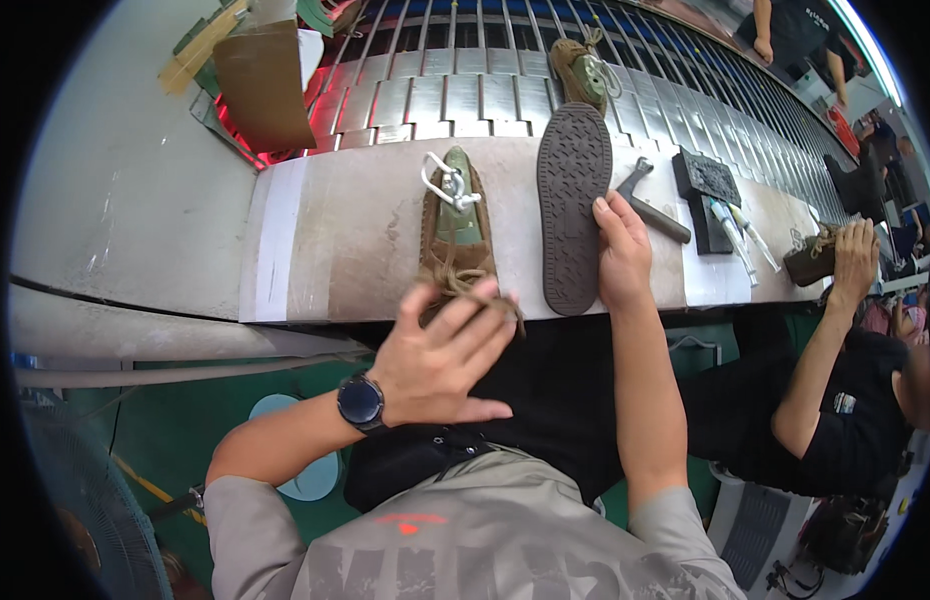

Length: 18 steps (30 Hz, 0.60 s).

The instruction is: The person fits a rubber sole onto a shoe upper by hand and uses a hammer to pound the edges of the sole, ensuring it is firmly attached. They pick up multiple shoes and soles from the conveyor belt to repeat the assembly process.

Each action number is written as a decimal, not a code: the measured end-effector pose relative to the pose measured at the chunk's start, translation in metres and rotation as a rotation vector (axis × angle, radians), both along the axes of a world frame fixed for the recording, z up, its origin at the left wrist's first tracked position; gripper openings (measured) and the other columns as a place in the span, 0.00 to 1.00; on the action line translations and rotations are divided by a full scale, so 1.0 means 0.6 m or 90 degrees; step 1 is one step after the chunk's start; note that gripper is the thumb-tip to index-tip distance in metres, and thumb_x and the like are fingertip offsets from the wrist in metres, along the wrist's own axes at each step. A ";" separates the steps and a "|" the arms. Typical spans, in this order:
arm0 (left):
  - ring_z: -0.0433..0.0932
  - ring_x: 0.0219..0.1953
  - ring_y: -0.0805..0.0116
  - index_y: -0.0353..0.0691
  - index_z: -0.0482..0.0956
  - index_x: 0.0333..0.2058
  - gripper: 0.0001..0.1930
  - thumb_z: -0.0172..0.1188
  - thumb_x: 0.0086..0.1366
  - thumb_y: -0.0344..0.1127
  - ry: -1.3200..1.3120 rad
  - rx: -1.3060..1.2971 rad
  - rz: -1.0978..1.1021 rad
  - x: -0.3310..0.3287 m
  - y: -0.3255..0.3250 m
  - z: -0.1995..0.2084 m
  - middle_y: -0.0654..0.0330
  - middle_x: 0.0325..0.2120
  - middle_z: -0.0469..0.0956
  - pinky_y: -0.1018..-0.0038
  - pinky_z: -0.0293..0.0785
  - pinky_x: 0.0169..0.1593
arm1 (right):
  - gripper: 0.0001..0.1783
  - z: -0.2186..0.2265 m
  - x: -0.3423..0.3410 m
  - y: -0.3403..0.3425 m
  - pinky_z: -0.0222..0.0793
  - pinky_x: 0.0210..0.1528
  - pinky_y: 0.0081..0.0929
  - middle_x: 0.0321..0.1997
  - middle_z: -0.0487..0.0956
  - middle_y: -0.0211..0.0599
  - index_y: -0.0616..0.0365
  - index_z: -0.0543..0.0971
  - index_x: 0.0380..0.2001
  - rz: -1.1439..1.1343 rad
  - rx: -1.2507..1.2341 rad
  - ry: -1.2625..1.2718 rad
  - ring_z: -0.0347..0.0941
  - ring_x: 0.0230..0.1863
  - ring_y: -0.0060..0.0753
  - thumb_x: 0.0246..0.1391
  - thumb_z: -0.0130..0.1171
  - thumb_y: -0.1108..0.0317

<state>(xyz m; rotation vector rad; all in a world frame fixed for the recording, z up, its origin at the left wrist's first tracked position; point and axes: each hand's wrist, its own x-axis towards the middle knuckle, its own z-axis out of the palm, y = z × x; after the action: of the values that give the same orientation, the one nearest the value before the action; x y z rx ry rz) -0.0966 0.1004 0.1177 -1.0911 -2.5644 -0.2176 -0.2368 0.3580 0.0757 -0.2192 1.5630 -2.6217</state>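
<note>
A brown shoe upper (428, 225) stands on the bench in front of me, with a green last (460, 225) inside and a white cord looped at its far end. My left hand (435, 355) is over the near end of the shoe, fingers spread and slightly blurred, by its tan laces (463, 283). Whether the fingertips touch the laces I cannot tell. To the right, my right hand (623, 250) grips the edge of a dark brown shoe sole (573, 210). The sole is upright in the picture, with its patterned tread in view.
Right of the sole lie a hammer (660, 217), a black block (707, 178) and slim white tubes (737, 240). Beyond the bench runs a slatted metal conveyor (465, 100) carrying another shoe (565, 62). A co-worker's hand (855, 262) holds a brown shoe (808, 262) at right. A fan (80, 500) stands lower left.
</note>
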 end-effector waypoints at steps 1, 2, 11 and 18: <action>0.62 0.73 0.46 0.41 0.77 0.63 0.48 0.51 0.63 0.79 0.023 -0.029 0.038 -0.013 0.002 0.016 0.50 0.67 0.71 0.39 0.49 0.71 | 0.14 0.000 0.001 -0.001 0.73 0.56 0.23 0.50 0.84 0.35 0.66 0.79 0.52 -0.007 0.003 -0.004 0.79 0.50 0.23 0.74 0.51 0.69; 0.55 0.77 0.40 0.40 0.71 0.68 0.51 0.48 0.63 0.80 0.004 -0.008 0.098 -0.032 -0.002 0.038 0.43 0.73 0.62 0.35 0.43 0.73 | 0.14 0.002 0.003 -0.003 0.74 0.56 0.23 0.50 0.84 0.35 0.66 0.79 0.52 -0.018 -0.009 -0.014 0.80 0.50 0.24 0.75 0.50 0.67; 0.85 0.48 0.61 0.35 0.81 0.58 0.24 0.66 0.70 0.45 -0.132 0.451 0.291 -0.102 -0.137 0.048 0.52 0.52 0.85 0.69 0.75 0.54 | 0.24 -0.004 0.004 0.005 0.77 0.50 0.22 0.47 0.85 0.39 0.65 0.78 0.53 -0.019 -0.048 -0.002 0.81 0.45 0.25 0.79 0.42 0.54; 0.72 0.69 0.61 0.50 0.83 0.57 0.23 0.68 0.63 0.42 0.072 -0.021 -0.074 -0.018 -0.026 -0.042 0.57 0.63 0.79 0.47 0.54 0.76 | 0.24 -0.008 -0.002 0.002 0.77 0.49 0.21 0.47 0.85 0.41 0.63 0.79 0.49 0.014 -0.074 0.002 0.82 0.44 0.25 0.79 0.42 0.52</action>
<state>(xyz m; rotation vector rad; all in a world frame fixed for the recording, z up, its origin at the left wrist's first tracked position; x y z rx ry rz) -0.1074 0.0846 0.0927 -1.2299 -2.4150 -0.1389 -0.2382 0.3590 0.0711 -0.2467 1.4008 -2.6990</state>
